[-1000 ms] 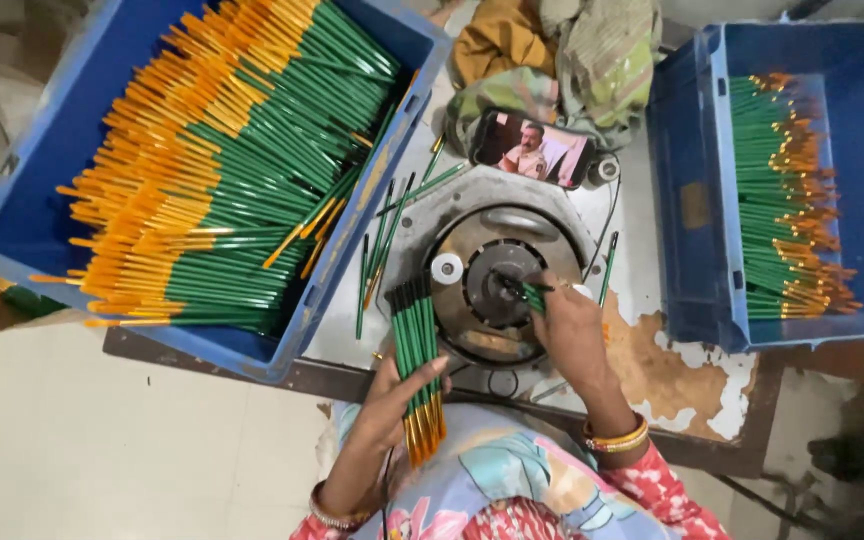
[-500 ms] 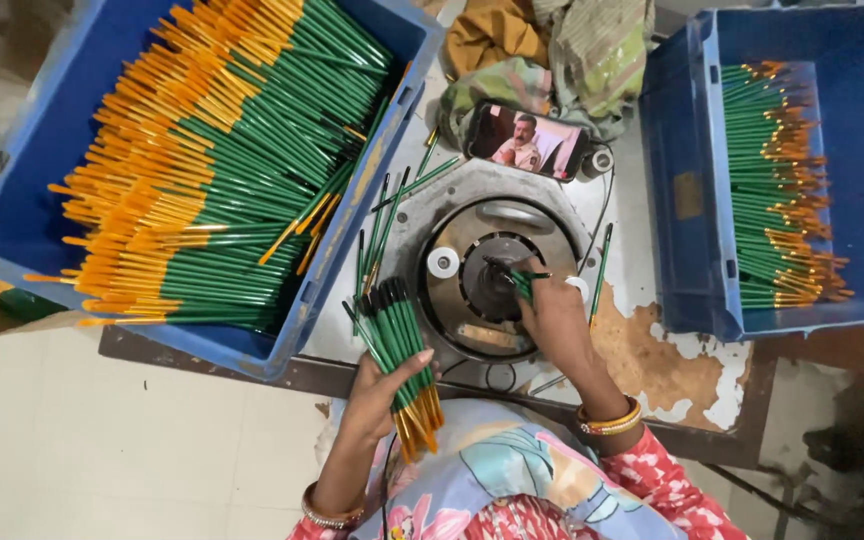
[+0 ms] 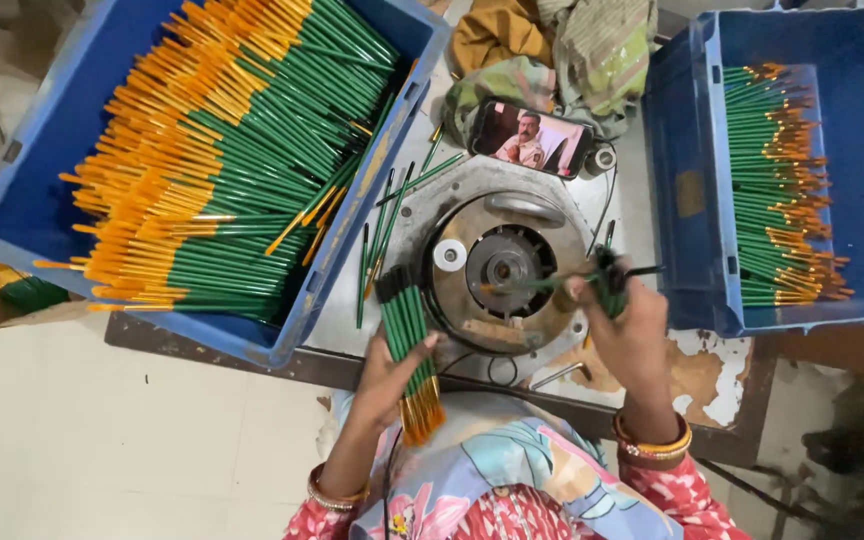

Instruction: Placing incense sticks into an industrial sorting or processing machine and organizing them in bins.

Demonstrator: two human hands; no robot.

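Observation:
My left hand point(image 3: 388, 372) grips a bundle of green-handled brushes point(image 3: 409, 345) with orange ends, held upright near my body. My right hand point(image 3: 624, 322) holds a few green brushes point(image 3: 607, 280). One of them lies across the round grey machine point(image 3: 504, 266), with its tip at the dark hub point(image 3: 508, 268). A white disc point(image 3: 449, 255) sits on the machine's left side. Loose green brushes point(image 3: 380, 238) lie on the metal plate left of the machine.
A big blue crate point(image 3: 42, 150) at left is piled with green and orange brushes. A second blue crate point(image 3: 852, 150) at right holds a smaller stack. A phone point(image 3: 530, 138) playing video leans on crumpled cloth point(image 3: 552, 50) behind the machine. The table top point(image 3: 712, 375) is chipped.
My right hand has shifted right, off the hub, drawing a brush across the machine. My left hand tilted its bundle more upright and slightly right.

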